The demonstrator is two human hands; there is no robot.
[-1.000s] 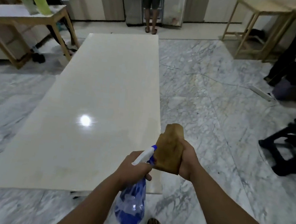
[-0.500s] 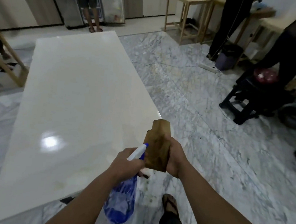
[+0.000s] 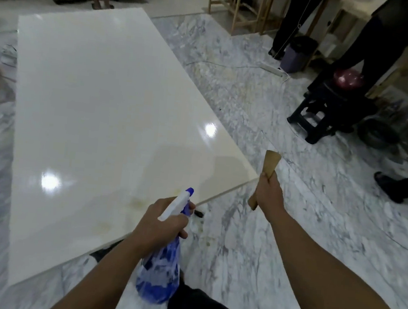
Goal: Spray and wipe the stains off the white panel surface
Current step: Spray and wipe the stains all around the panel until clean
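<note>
Left grip (image 3: 160, 221) clasps spray bottle (image 3: 159, 274); right (image 3: 269, 193) clutches cloth (image 3: 270, 162), partly hidden.

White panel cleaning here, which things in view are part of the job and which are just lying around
Part of the job:
white panel
yellowish stains near its close edge
spray bottle in the left hand
brown cloth in the right hand

Just lying about:
black stool
power strip
purple bin
</note>
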